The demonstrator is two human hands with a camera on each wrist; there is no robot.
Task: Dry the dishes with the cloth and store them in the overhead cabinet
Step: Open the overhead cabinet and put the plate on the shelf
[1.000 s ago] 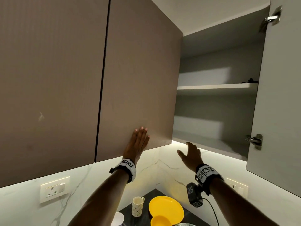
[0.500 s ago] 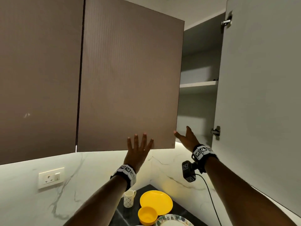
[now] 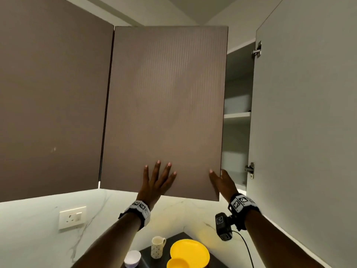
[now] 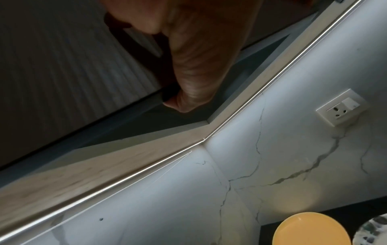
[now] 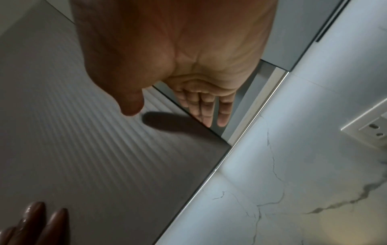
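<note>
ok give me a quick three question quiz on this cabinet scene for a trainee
1. True or false: the left hand lies flat with straight fingers on the brown cabinet door.
2. Which hand reaches round the free edge of that door?
A. left hand
B. right hand
C. neither
3. Fill in: on the dark counter below, the yellow plate sits beside a spotted ____.

Key:
1. True.
2. B: the right hand has its thumb in front of the door and its fingers behind the edge.
3. mug
</note>
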